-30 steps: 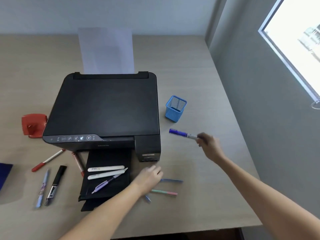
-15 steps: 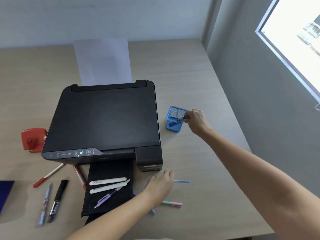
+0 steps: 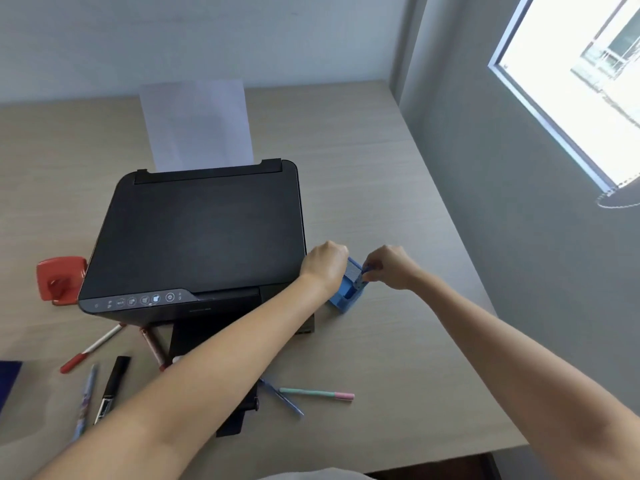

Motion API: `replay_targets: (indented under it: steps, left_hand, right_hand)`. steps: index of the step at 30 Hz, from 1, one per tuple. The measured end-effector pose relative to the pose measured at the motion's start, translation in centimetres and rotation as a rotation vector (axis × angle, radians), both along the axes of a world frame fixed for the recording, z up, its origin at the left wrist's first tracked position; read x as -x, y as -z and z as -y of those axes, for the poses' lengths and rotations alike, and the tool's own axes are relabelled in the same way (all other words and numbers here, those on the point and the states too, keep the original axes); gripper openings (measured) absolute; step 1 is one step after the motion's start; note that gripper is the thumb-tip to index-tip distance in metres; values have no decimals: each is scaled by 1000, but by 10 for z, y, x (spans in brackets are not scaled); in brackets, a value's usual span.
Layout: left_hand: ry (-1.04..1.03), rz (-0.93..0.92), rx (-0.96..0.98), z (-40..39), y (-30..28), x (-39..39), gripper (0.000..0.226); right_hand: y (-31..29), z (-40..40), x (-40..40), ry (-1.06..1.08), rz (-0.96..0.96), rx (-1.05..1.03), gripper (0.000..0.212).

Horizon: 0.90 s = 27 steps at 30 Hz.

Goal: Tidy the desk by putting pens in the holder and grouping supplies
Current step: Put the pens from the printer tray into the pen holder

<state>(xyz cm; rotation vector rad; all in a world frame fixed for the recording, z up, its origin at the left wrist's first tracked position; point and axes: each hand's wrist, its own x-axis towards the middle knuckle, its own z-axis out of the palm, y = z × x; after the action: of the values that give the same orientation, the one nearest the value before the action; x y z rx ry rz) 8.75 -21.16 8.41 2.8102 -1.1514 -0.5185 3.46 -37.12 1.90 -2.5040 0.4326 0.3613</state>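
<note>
Right hand pinches purple pen inside holder, left hand gripping its rim.

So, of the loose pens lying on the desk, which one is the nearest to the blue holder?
The mint-green pen with the pink cap, lying flat right of the printer's tray; the red and black pens lie far left.
</note>
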Motion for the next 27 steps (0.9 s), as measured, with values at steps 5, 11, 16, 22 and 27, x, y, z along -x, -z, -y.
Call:
replay_targets:
  steps: [5, 11, 16, 22, 27]
  left_hand:
    - [95, 16, -98, 5, 27, 6, 23]
    - [105, 121, 193, -57, 23, 40, 14]
    - [235, -101, -157, -136, 63, 98, 11]
    - [281, -67, -304, -157, 124, 130, 26]
    - [350, -38, -320, -155, 140, 127, 23]
  right_hand:
    - [7, -16, 26, 94, 54, -30, 23]
    - [40, -80, 103, 213, 397, -53, 26]
    - [95, -132, 148, -243, -21, 40, 29]
    - [107, -113, 151, -281, 13, 219, 28]
    - [85, -64, 177, -123, 60, 55, 27]
